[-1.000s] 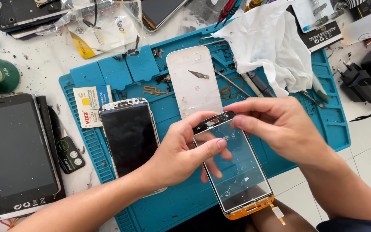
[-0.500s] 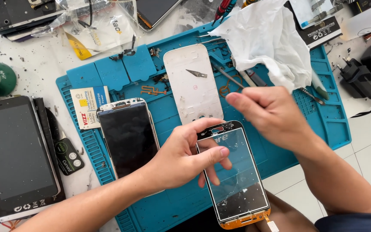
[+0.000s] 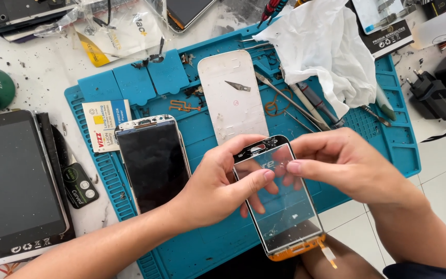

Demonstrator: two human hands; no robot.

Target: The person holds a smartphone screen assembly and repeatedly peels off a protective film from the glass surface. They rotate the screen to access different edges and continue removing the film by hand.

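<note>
Above the blue repair mat (image 3: 388, 150), the left hand (image 3: 218, 188) pinches a thin, light, seemingly fragile glass touch panel (image 3: 280, 201) by its edges while the right hand (image 3: 347, 165) closes fingertips on its top.

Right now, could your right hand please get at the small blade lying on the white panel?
Probably yes. The right hand is pinching the glass, so it would have to let go first. The blade lies bare on the white panel just beyond, with nothing over it.
</note>
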